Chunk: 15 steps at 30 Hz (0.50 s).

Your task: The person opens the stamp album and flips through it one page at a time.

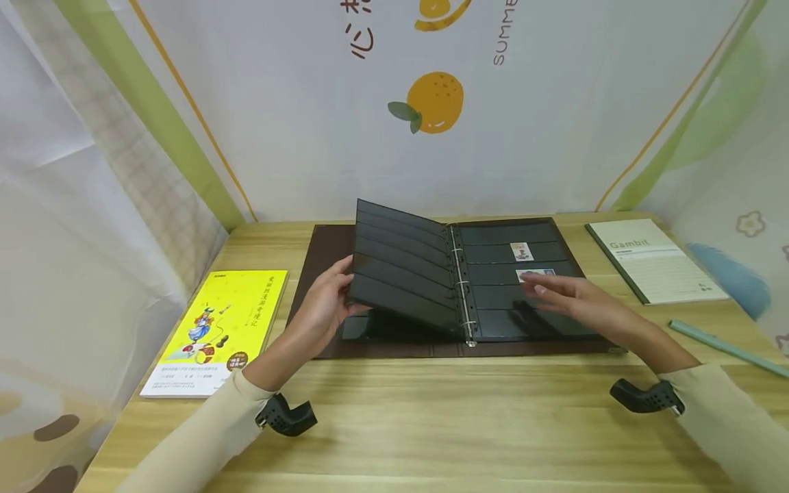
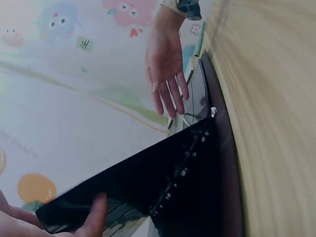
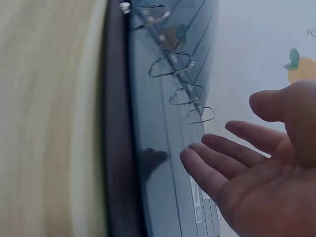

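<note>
A dark ring-bound stamp album (image 1: pixel 431 350) lies spread on the wooden table. My left hand (image 1: pixel 323 298) pinches the outer edge of a black album page (image 1: pixel 401 257), which is raised at a slant over the left side. In the left wrist view the thumb (image 2: pixel 98 212) lies against that page. My right hand (image 1: pixel 570 298) hovers over the right page (image 1: pixel 493 322), fingers extended and holding nothing. Two small stamps sit in that page's strips: one upper stamp (image 1: pixel 521 252) and a lower stamp (image 1: pixel 535 275) partly covered by my fingers. Metal rings (image 3: pixel 170 66) run along the spine.
A yellow book (image 1: pixel 228 315) lies left of the album. To the right are a pale notebook (image 1: pixel 659 263) marked Gambit and a light green stick-like object (image 1: pixel 727 348). Printed curtains (image 1: pixel 308 137) hang behind and beside the table (image 1: pixel 431 424).
</note>
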Available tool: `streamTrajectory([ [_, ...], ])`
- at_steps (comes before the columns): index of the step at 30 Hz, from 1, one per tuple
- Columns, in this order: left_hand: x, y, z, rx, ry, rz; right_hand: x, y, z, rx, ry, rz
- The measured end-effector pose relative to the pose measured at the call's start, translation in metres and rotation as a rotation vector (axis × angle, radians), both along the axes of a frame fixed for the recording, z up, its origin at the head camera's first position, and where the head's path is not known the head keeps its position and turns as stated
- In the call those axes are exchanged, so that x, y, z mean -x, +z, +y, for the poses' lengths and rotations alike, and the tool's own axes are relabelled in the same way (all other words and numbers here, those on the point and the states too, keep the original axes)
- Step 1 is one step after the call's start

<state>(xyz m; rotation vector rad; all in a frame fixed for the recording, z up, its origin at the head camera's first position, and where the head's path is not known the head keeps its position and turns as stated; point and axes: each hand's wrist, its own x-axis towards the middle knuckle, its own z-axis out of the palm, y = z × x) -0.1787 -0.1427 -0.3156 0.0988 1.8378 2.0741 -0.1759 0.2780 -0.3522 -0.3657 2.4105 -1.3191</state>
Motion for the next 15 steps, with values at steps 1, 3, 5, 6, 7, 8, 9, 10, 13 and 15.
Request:
streamTrajectory([
  [1,0.0,-0.002,-0.002,0.027,0.01,-0.011,-0.003,-0.001,-0.001,-0.048,-0.005,0.052],
  [3,0.002,-0.006,-0.006,0.102,0.031,-0.021,-0.009,-0.005,-0.004,-0.18,-0.015,0.183],
  [5,0.004,-0.011,-0.01,0.208,0.053,0.001,-0.014,-0.011,-0.009,-0.308,-0.008,0.322],
  [6,0.005,-0.013,-0.012,0.281,0.061,0.023,-0.017,-0.013,-0.011,-0.361,-0.005,0.376],
  [7,0.007,-0.015,-0.014,0.356,0.071,0.046,-0.019,-0.017,-0.012,-0.392,0.006,0.419],
  [8,0.009,-0.018,-0.017,0.432,0.079,0.074,-0.021,-0.02,-0.014,-0.418,0.014,0.446],
  [9,0.011,-0.02,-0.019,0.505,0.087,0.106,-0.023,-0.022,-0.015,-0.43,0.025,0.46],
  [10,0.013,-0.022,-0.021,0.574,0.095,0.134,-0.024,-0.025,-0.015,-0.44,0.036,0.469],
  [13,0.019,-0.029,-0.027,0.731,0.094,0.213,-0.027,-0.031,-0.016,-0.478,0.043,0.461],
  [15,0.022,-0.035,-0.03,0.808,0.086,0.242,-0.028,-0.034,-0.016,-0.507,0.042,0.441],
])
